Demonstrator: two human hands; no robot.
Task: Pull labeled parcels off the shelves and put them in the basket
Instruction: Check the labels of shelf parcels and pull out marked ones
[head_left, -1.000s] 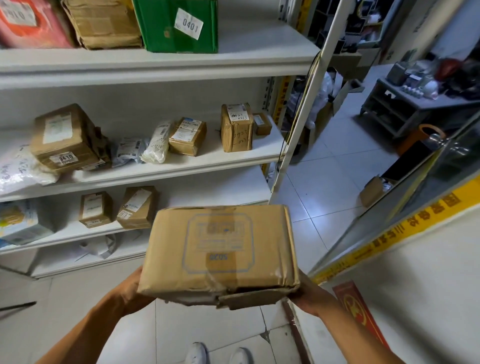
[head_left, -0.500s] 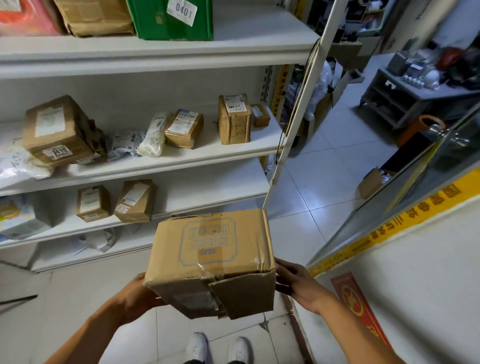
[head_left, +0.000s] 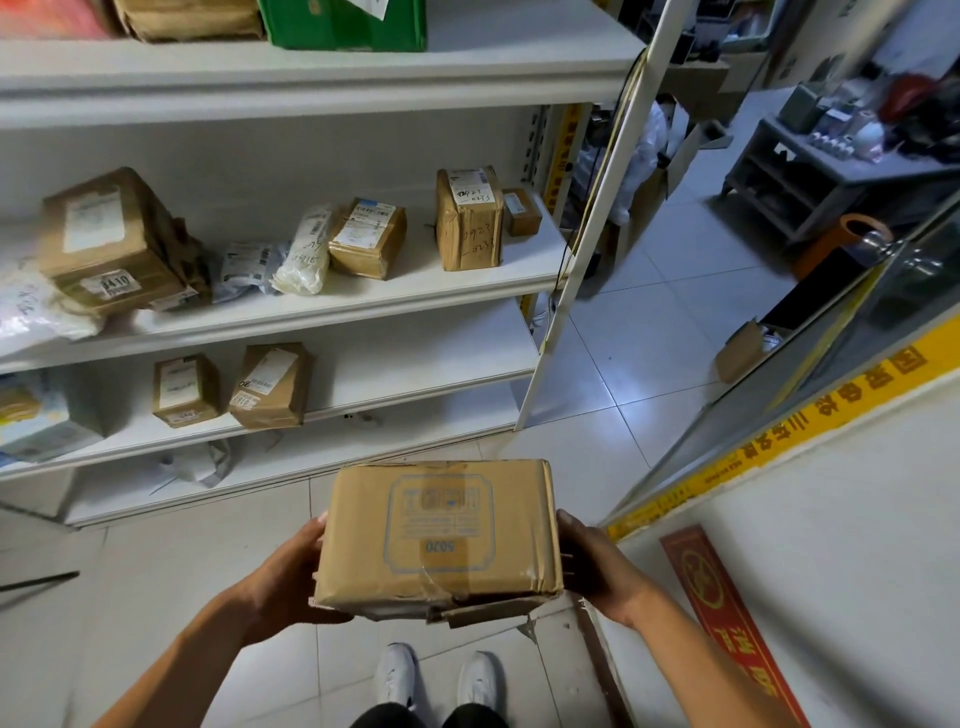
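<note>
Brown cardboard makes up the parcel (head_left: 441, 535) held out in front of the person, level with the lower shelf (head_left: 415, 374) but well clear of it, above the pale tiled floor (head_left: 649, 338). Its top face carries a faded blue printed frame with a number, and tape runs across it; the near bottom edge is torn, with a flap hanging loose. The left hand (head_left: 283, 577) presses against the parcel's left side, thumb up along the edge, while the right hand (head_left: 597, 566) clasps the right side, fingers curled round under it; the two hands are apart with the parcel between them. White shoes (head_left: 436, 680) show on the floor below. On the middle shelf (head_left: 363, 306) lie several more packages: a large box with a 0410 label (head_left: 111, 244) at the left, a white padded bag (head_left: 306, 252), a small taped box (head_left: 369, 239) just beside it, and an upright box with handwriting (head_left: 470, 218) towards the right end. Two small cartons (head_left: 234, 387) stand side by side on the lower shelf. A green box (head_left: 343, 23) sits on the top shelf. To the right, a yellow strip with characters (head_left: 810, 421) runs along a glass panel. No basket is in view.
</note>
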